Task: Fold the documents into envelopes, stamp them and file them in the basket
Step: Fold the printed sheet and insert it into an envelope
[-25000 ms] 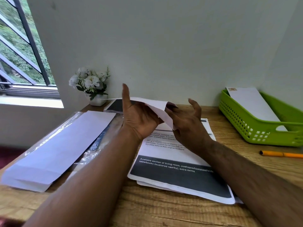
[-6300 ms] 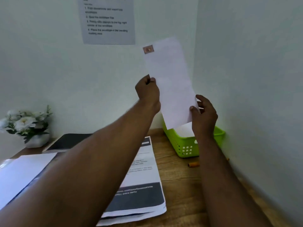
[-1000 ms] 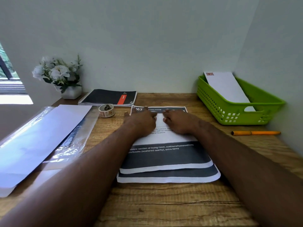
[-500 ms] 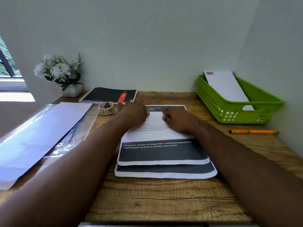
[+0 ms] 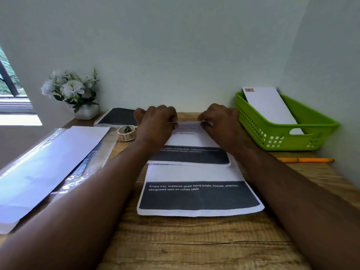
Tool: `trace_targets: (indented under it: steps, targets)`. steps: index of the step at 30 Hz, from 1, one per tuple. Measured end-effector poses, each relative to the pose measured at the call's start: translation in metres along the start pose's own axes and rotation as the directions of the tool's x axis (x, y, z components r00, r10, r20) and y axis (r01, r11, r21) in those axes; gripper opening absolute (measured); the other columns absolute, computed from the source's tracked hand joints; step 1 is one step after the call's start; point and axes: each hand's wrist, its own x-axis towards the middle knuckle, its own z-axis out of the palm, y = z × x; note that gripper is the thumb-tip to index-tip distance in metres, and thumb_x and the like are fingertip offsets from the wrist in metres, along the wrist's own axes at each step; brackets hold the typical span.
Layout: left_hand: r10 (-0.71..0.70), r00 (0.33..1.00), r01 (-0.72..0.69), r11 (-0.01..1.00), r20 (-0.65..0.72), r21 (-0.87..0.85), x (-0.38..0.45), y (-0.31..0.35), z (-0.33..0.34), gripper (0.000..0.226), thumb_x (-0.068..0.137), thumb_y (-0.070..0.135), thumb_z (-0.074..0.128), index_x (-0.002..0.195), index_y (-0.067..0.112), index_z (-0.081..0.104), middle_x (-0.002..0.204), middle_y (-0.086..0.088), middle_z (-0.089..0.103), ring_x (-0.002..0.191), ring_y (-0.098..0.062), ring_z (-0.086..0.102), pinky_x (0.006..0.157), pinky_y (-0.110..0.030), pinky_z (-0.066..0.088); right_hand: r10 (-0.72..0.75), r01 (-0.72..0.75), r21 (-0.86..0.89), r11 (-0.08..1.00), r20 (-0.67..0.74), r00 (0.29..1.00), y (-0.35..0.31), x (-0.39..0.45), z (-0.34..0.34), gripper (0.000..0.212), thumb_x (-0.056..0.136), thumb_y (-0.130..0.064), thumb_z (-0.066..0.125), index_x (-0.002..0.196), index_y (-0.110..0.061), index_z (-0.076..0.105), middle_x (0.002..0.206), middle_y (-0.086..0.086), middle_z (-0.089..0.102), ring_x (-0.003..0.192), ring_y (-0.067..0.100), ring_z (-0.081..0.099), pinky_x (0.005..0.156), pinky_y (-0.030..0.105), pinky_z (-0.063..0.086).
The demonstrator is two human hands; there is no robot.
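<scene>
On a grained wooden desk [image 5: 194, 248], the left hand [image 5: 155, 123] and right hand [image 5: 220, 121] each pinch the far edge of the top sheet [image 5: 191, 141], thin white paper with a black band, lifted over a second sheet [image 5: 198, 191]. A perforated green plastic basket [image 5: 282, 137] at right holds a stamped envelope [image 5: 268, 106]. Glossy film-wrapped envelopes [image 5: 48, 168], a stamp roll [image 5: 126, 133], notebook [image 5: 116, 117], flowers [image 5: 72, 90] and pen [image 5: 305, 160] surround them.

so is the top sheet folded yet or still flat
Partly folded. Both hands, left hand and right hand, pinch the top sheet by its far edge, curled toward the person; its near part lies on the sheet below.
</scene>
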Motion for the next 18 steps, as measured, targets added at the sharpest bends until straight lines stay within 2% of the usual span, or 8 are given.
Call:
trace_targets:
  steps: [3,6,8,10,11,14,16,18]
  targets:
    - [-0.039,0.983,0.038,0.999,0.179,0.013,-0.008,0.004,0.005,0.015,0.081,0.015,0.06,0.09,0.027,0.062,0.104,0.007,0.063,0.105,-0.018,0.056,0.103,-0.043,0.018,-0.042,0.053,-0.075,0.996,0.132,0.99,-0.003,-0.004,0.0,0.02,0.086,-0.02,0.06,0.1,-0.03,0.07,0.108,-0.007,0.063,0.103,0.017,0.059,0.094,0.04,0.029]
    - [-0.074,0.952,0.072,0.997,0.297,0.018,-0.01,0.01,0.013,0.017,0.085,0.02,0.05,0.092,0.026,0.065,0.107,0.007,0.066,0.107,-0.015,0.058,0.115,-0.044,0.005,-0.007,0.016,-0.026,1.0,0.304,0.952,-0.001,-0.006,0.003,0.022,0.083,-0.018,0.061,0.099,-0.031,0.07,0.113,-0.011,0.065,0.108,0.012,0.058,0.101,0.039,0.034]
    - [-0.068,0.935,0.074,0.997,0.347,-0.005,-0.009,0.013,0.017,0.027,0.091,0.021,0.043,0.098,0.021,0.069,0.11,0.001,0.069,0.107,-0.02,0.06,0.117,-0.043,0.019,-0.017,0.001,0.042,0.999,0.407,0.913,0.0,-0.005,0.005,0.025,0.08,-0.012,0.06,0.097,-0.026,0.071,0.108,-0.007,0.068,0.103,0.014,0.06,0.093,0.033,0.044]
    - [-0.059,0.913,0.075,0.997,0.404,-0.026,-0.01,0.014,0.024,0.032,0.094,0.021,0.041,0.109,0.015,0.069,0.12,-0.007,0.066,0.111,-0.027,0.058,0.105,-0.04,0.039,0.01,-0.089,0.128,0.988,0.518,0.855,-0.002,-0.004,0.004,0.024,0.079,-0.01,0.06,0.097,-0.018,0.073,0.102,-0.002,0.069,0.095,0.013,0.06,0.082,0.024,0.045]
    - [-0.044,0.895,0.053,0.999,0.444,-0.009,-0.011,0.013,0.028,0.034,0.096,0.023,0.04,0.118,0.013,0.065,0.128,-0.009,0.062,0.118,-0.03,0.053,0.103,-0.04,0.041,0.033,-0.139,0.158,0.978,0.539,0.842,-0.004,-0.003,0.002,0.022,0.079,-0.013,0.06,0.095,-0.016,0.073,0.099,-0.002,0.069,0.09,0.011,0.06,0.077,0.022,0.044]
    - [-0.046,0.815,0.012,0.998,0.577,0.063,-0.013,0.012,0.042,0.045,0.102,0.031,0.031,0.144,0.017,0.04,0.152,-0.007,0.037,0.139,-0.034,0.03,0.112,-0.046,0.028,0.12,-0.228,0.153,0.962,0.513,0.85,-0.013,-0.005,0.007,0.02,0.083,-0.022,0.055,0.088,-0.014,0.073,0.094,0.003,0.071,0.082,0.016,0.061,0.069,0.025,0.045]
    - [-0.081,0.796,0.028,0.995,0.6,0.096,-0.013,0.012,0.047,0.05,0.102,0.032,0.027,0.15,0.02,0.028,0.158,-0.003,0.025,0.144,-0.034,0.022,0.115,-0.048,0.022,0.147,-0.198,0.053,0.979,0.491,0.859,-0.021,-0.008,0.017,0.024,0.09,-0.025,0.049,0.097,-0.01,0.067,0.105,0.012,0.064,0.092,0.025,0.059,0.074,0.03,0.044]
    - [-0.094,0.795,0.019,0.991,0.599,0.13,-0.012,0.014,0.048,0.051,0.101,0.033,0.025,0.151,0.021,0.024,0.159,0.0,0.023,0.144,-0.034,0.022,0.113,-0.049,0.022,0.154,-0.147,-0.054,0.988,0.502,0.851,-0.029,-0.013,0.024,0.029,0.096,-0.027,0.043,0.113,-0.011,0.06,0.119,0.016,0.052,0.107,0.033,0.052,0.084,0.036,0.042]
